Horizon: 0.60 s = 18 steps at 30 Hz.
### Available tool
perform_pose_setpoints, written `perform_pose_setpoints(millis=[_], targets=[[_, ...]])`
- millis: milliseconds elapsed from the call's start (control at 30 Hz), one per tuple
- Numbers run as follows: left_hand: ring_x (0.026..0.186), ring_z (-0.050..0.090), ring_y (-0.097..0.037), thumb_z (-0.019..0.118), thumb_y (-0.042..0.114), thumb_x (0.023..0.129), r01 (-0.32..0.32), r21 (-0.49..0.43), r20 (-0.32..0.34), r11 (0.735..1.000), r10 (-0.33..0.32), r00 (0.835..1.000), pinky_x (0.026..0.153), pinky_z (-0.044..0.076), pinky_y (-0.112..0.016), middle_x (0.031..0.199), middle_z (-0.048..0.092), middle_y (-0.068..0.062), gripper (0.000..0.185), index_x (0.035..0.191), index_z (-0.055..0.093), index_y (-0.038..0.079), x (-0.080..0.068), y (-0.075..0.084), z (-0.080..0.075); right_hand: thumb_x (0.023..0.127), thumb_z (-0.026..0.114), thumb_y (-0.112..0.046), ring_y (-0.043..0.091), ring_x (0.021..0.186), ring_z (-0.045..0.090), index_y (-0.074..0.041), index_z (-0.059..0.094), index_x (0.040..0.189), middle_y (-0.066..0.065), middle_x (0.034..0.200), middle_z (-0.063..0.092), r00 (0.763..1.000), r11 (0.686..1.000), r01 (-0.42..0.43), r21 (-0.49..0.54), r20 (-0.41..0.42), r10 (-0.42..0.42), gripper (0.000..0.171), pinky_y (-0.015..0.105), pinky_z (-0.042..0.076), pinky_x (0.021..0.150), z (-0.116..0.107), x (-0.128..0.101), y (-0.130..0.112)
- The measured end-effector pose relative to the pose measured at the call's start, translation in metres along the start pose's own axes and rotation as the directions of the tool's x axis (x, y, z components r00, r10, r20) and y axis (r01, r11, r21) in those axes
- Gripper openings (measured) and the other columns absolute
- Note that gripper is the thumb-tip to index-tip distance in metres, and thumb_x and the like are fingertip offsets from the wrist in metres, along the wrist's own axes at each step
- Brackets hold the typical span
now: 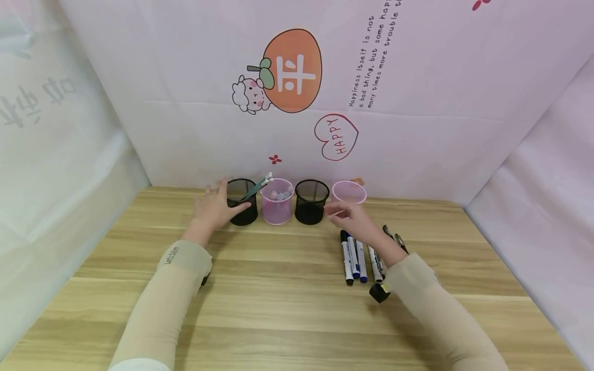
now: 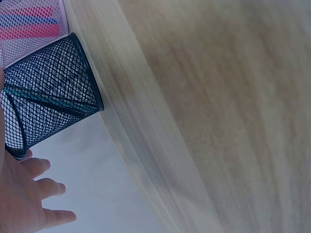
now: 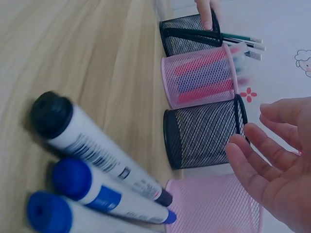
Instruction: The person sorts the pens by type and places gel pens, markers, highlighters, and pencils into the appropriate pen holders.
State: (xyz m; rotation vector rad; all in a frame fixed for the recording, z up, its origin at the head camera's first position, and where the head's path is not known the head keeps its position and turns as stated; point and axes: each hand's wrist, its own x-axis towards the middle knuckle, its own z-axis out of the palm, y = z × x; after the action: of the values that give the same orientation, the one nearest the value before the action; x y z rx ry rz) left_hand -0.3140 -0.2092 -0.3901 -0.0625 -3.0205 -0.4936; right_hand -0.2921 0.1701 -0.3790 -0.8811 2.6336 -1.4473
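Left grip (image 1: 214, 207) curls round the leftmost black mesh cup (image 1: 242, 201) holding green pencils (image 1: 257, 187) at the back of the wooden bench (image 1: 278, 288); right grip (image 1: 350, 217) hovers with relaxed fingers before the empty pink mesh cup (image 1: 349, 192), above the capped markers (image 1: 353, 256). Left wrist: fingers (image 2: 41, 188) lie beside the cup. Right wrist: the palm (image 3: 277, 170) is empty.
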Motion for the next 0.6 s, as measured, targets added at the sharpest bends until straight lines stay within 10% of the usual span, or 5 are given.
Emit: perform_pose_setpoints(millis=[600], targets=[[0.150, 0.012, -0.054, 0.050, 0.081, 0.089, 0.001, -0.001, 0.005, 1.000, -0.001, 1.000, 0.111, 0.015, -0.079, 0.167, 0.018, -0.024, 0.113, 0.164, 0.013, 0.004, 0.000, -0.001, 0.001, 0.102, 0.058, -0.004, 0.041, 0.099, 0.067, 0.015, 0.053, 0.136, 0.032, 0.121, 0.062, 0.972, 0.980, -0.196, -0.022, 0.131, 0.197, 0.039, 0.044, 0.061, 0.079, -0.012, -0.020, 0.019]])
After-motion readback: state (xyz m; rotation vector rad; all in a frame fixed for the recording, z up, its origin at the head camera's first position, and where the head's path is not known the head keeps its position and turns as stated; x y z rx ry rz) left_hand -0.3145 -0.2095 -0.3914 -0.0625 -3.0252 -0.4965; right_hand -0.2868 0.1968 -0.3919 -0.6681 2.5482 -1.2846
